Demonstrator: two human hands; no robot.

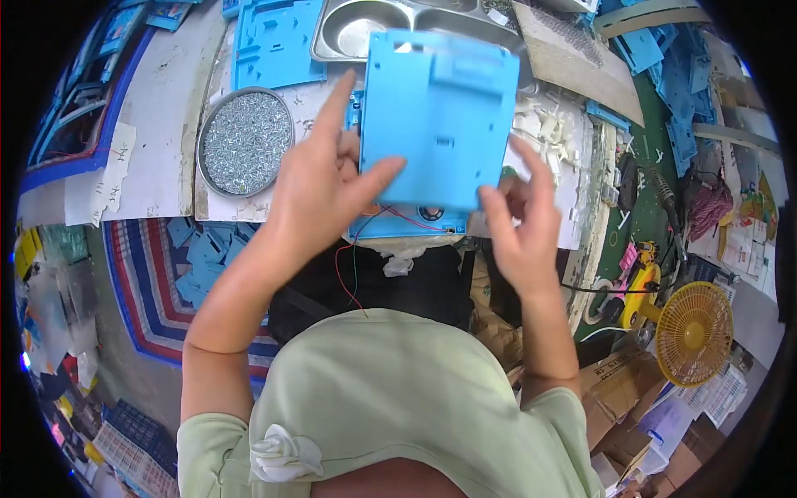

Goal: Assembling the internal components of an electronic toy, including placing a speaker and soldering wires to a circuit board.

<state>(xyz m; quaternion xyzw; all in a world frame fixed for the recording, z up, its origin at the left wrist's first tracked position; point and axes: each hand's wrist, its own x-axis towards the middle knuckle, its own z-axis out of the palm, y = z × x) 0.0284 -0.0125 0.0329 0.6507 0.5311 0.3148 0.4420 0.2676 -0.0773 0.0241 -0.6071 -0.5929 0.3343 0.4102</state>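
A flat blue plastic panel, slightly blurred, is raised over the table between my two hands. My left hand grips its left edge, with the thumb across the face and the index finger stretched up alongside. At the lower right corner, my right hand holds the panel between thumb and curled fingers. Beneath it lies another blue plastic part, mostly hidden, with a dark round piece and thin wires. Red and green wires hang over the table's front edge toward my lap.
A round tray of small metal screws stands to the left. Behind are a blue panel and a metal compartment tray. Small white plastic parts lie to the right. A yellow fan stands at the lower right.
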